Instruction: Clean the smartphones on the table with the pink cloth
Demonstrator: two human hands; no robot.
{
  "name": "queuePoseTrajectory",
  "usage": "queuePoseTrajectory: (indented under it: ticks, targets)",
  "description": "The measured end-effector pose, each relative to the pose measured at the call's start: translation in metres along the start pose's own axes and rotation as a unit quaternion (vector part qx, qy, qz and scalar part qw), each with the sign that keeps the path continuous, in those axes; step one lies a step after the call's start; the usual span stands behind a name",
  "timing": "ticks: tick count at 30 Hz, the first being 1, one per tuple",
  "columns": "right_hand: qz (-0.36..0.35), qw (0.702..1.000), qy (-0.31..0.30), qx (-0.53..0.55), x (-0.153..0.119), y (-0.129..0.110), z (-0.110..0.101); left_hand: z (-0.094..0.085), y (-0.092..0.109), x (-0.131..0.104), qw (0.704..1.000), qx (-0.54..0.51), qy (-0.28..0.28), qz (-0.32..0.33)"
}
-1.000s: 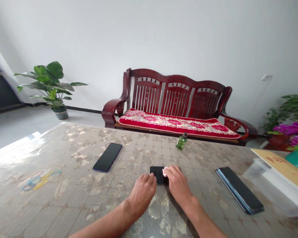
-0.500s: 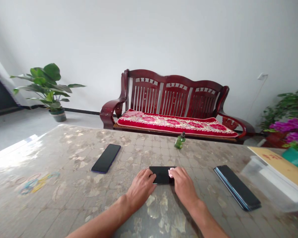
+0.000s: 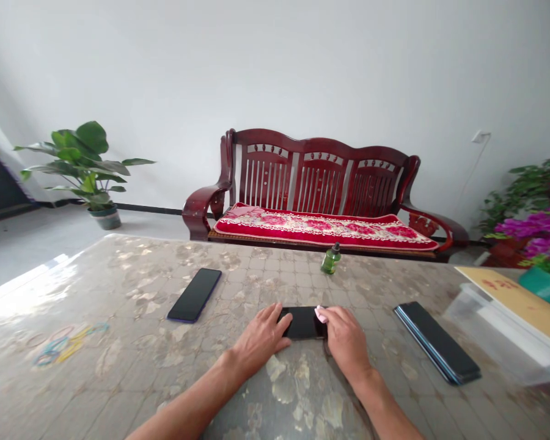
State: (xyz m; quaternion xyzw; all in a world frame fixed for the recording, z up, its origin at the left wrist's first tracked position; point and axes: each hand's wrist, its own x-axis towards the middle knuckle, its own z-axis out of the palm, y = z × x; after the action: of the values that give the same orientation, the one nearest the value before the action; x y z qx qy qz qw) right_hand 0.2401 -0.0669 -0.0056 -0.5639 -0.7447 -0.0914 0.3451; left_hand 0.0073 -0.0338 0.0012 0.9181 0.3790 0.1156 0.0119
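A black smartphone (image 3: 302,322) lies sideways on the table, screen up, between my two hands. My left hand (image 3: 264,330) grips its left end, fingers along the far side and thumb at the near side. My right hand (image 3: 346,338) is closed on a small crumpled pink cloth (image 3: 321,314), pressed to the right end of the screen; whether it is cloth or tissue I cannot tell. Another dark phone (image 3: 195,295) with a blue-purple edge rests to the left. On the right lies a stack of several phones (image 3: 437,342).
A green bottle (image 3: 330,259) with a dark cap stands near the table's far edge. Coloured rubber bands (image 3: 66,345) lie at the left. A clear plastic box (image 3: 499,342), a tan envelope (image 3: 513,299) and purple flowers (image 3: 538,235) are at the right. A wooden bench (image 3: 316,183) stands beyond.
My right hand has slid the pink cloth slightly right and up, towards the phone's far right corner. My left hand's fingers have shifted a little and look more stretched.
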Motion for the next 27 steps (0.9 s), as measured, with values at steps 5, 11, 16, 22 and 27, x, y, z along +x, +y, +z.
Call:
queuePoseTrajectory:
  ticks: [5,11,16,22,27]
  targets:
    - [0.018,0.999,0.038,0.022,0.003,0.002,-0.005,-0.007,0.003,0.005,0.999,0.026,0.014,0.022]
    - [-0.008,0.994,0.106,0.013,0.008,-0.002,-0.019,-0.013,-0.002,0.003,0.999,0.004,0.034,0.016]
    - [-0.053,0.993,0.109,0.006,0.009,-0.008,-0.024,-0.004,-0.007,-0.001,0.996,0.032,0.076,0.011]
    - [-0.100,0.991,0.081,0.023,0.013,-0.034,-0.020,0.000,-0.004,-0.002,0.994,0.004,0.106,0.015]
    - [-0.134,0.988,0.060,0.042,0.017,-0.059,-0.013,-0.003,0.000,-0.003,0.996,-0.017,0.088,0.001]
